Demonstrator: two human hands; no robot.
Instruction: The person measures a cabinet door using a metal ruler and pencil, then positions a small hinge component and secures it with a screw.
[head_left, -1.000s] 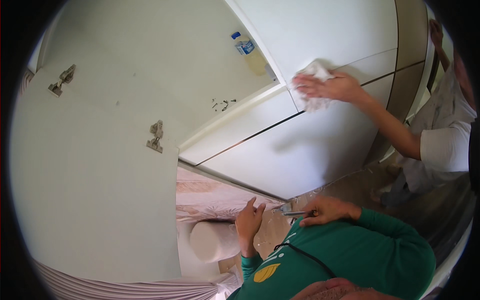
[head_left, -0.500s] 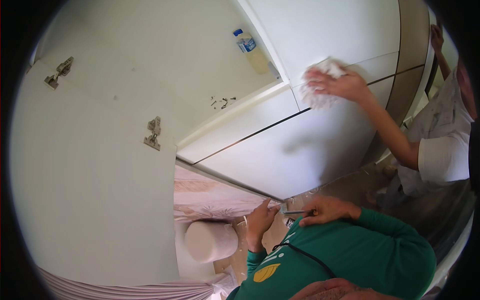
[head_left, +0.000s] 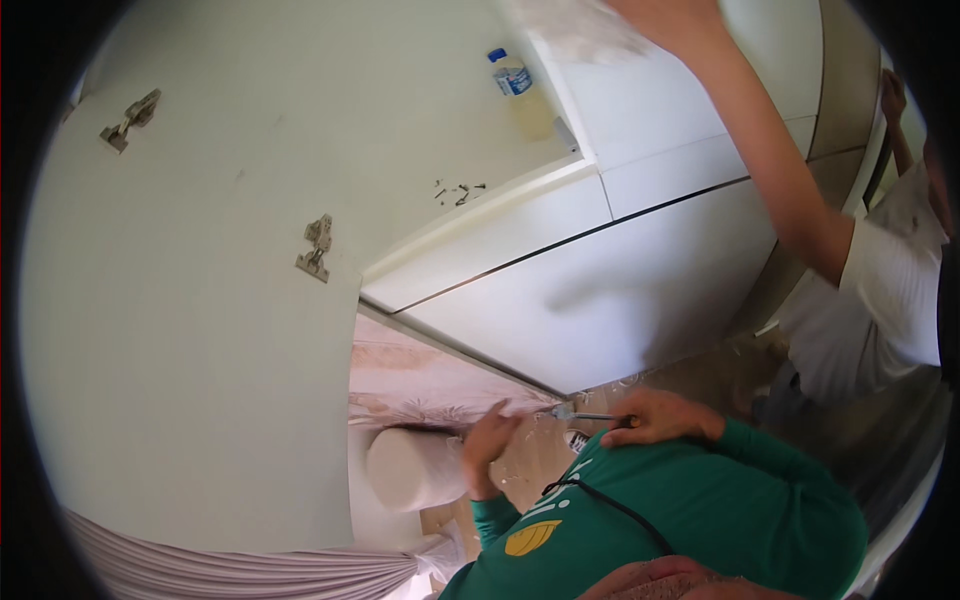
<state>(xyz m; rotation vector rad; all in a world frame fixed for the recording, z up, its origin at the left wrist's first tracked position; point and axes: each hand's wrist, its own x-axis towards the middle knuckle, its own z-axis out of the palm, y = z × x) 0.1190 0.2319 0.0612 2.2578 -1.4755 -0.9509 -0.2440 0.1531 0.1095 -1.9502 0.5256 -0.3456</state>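
Observation:
My right hand [head_left: 657,416] is closed around the handle of a screwdriver [head_left: 598,416], held in front of my green sweater. Its shaft points left, and at the tip sits a small pale, see-through piece [head_left: 563,411] whose kind I cannot make out. To the left of that tip is my left hand [head_left: 488,440], apart from it, with fingers stretched out and nothing visible in them. Two metal hinges [head_left: 317,248] are mounted on the white cabinet door [head_left: 190,380]. Several loose screws [head_left: 461,193] lie on the cabinet's inside surface.
A bottle of yellowish liquid [head_left: 525,98] lies beyond the screws. At the right, a co-worker's arm [head_left: 760,150] reaches across white panels [head_left: 600,290] with a white cloth [head_left: 585,28]. A white cylindrical stool [head_left: 412,470] and a gathered curtain [head_left: 250,570] are at lower left.
My left hand has moved left, away from the screwdriver's tip, and its fingers have straightened. The co-worker's hand and cloth have swept upward. My view has shifted slightly.

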